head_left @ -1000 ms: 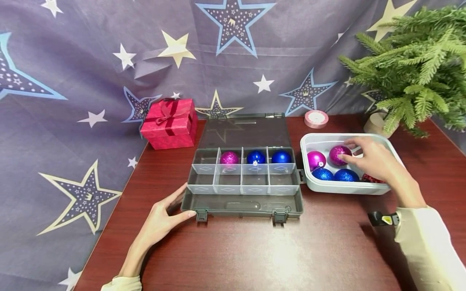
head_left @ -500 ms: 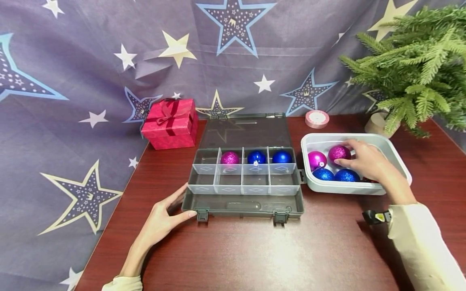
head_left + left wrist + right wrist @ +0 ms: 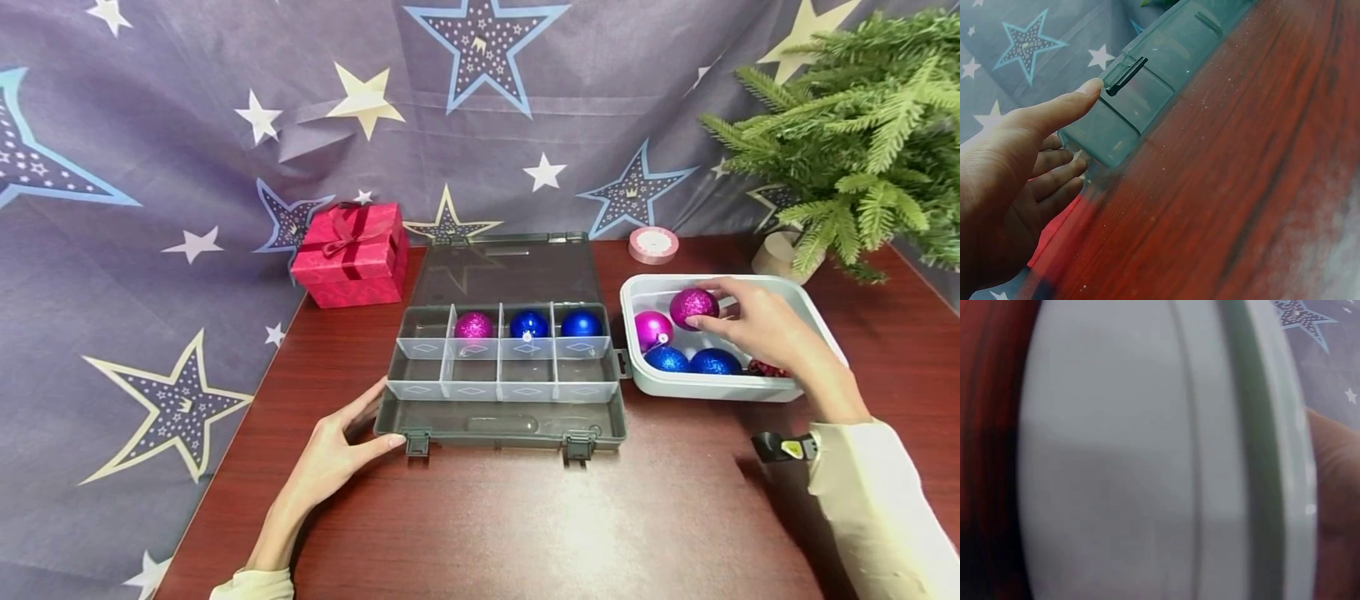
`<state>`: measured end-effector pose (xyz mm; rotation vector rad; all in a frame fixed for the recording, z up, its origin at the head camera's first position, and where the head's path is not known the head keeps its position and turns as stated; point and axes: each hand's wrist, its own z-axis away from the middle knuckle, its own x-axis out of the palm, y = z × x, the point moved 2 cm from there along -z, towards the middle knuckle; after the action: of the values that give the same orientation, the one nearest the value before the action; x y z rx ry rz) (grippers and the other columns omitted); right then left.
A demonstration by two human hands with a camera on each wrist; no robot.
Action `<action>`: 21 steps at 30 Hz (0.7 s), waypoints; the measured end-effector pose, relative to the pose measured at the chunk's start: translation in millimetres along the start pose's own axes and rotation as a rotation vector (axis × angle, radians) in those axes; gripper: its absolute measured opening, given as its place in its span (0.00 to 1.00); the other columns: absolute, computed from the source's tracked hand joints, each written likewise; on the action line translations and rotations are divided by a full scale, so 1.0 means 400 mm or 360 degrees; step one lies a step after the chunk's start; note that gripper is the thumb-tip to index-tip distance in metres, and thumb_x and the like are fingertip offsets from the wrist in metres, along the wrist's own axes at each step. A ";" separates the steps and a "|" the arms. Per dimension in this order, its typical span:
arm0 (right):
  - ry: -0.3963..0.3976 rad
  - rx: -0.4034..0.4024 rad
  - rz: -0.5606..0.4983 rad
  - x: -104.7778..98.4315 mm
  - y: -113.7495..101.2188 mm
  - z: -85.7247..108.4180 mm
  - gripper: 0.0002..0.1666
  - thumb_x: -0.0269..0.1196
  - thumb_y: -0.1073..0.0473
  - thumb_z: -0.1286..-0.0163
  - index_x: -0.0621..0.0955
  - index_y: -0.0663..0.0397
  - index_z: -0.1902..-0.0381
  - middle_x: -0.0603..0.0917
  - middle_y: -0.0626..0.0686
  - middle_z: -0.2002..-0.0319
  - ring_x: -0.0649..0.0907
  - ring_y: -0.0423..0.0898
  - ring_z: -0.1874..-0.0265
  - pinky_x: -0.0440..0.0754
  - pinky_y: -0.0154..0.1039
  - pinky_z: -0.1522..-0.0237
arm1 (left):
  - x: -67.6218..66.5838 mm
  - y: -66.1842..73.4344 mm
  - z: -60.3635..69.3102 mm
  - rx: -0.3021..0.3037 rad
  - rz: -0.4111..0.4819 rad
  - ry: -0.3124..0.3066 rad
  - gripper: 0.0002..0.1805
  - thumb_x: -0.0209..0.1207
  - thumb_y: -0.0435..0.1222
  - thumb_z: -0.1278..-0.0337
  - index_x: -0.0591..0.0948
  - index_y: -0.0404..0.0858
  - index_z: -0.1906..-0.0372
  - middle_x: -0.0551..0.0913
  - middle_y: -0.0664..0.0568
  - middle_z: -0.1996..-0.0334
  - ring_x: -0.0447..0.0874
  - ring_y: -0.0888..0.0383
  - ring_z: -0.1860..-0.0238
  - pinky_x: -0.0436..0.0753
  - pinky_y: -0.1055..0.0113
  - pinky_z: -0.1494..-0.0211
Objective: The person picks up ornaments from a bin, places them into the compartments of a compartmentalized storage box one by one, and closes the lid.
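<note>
In the head view the right hand [image 3: 776, 329] pinches a glittery magenta ball [image 3: 693, 309] between thumb and fingers, inside the white tub [image 3: 712, 386]. Beside it in the tub lie a smooth pink ball [image 3: 652, 330], two glittery blue balls [image 3: 715, 362] and something red and glittery [image 3: 768, 368]. The left hand [image 3: 330, 454] rests against the near left corner of the open divided case [image 3: 498, 421], thumb at the front and fingers along the side; the left wrist view shows this hand [image 3: 1029, 156] too. Three balls, one glittery pink [image 3: 473, 326] and two blue [image 3: 528, 325], occupy the case's back row.
A red gift box [image 3: 351, 254] stands at the back left. Behind the tub are a pink ribbon roll [image 3: 653, 245] and a green artificial tree [image 3: 862, 142]. The case's lid [image 3: 506, 271] leans back toward the star-patterned cloth [image 3: 480, 150].
The right hand has closed on the glittery magenta ball and shifted it slightly up and left within the tub. My left hand and the case have stayed in place.
</note>
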<state>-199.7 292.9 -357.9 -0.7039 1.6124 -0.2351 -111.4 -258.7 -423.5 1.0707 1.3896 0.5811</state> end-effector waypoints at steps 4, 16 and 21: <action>0.0063 -0.0047 0.0008 -0.013 -0.024 0.002 0.31 0.72 0.58 0.31 0.76 0.70 0.37 0.84 0.73 0.51 0.86 0.69 0.57 0.81 0.67 0.52 | 0.000 0.000 0.000 -0.0004 -0.0007 0.0007 0.44 0.77 0.38 0.44 0.71 0.45 0.23 0.83 0.50 0.38 0.81 0.52 0.37 0.73 0.77 0.37; 0.0057 -0.0113 -0.0062 -0.021 -0.105 -0.013 0.32 0.72 0.55 0.30 0.77 0.63 0.34 0.83 0.67 0.44 0.87 0.64 0.54 0.83 0.56 0.53 | 0.001 -0.001 0.000 -0.0015 0.0013 0.0004 0.45 0.77 0.38 0.45 0.71 0.45 0.23 0.83 0.51 0.37 0.80 0.54 0.36 0.73 0.77 0.36; 0.0032 -0.0135 -0.0160 -0.009 -0.137 -0.026 0.31 0.71 0.55 0.29 0.77 0.61 0.33 0.82 0.64 0.41 0.85 0.63 0.51 0.81 0.59 0.49 | 0.002 -0.001 0.000 0.0015 0.0028 -0.0005 0.44 0.76 0.37 0.44 0.70 0.43 0.23 0.82 0.48 0.37 0.80 0.51 0.35 0.73 0.76 0.36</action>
<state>-193.1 249.3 -323.7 -0.8512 1.6155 -0.2487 -111.4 -258.2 -424.1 1.0920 1.3825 0.5856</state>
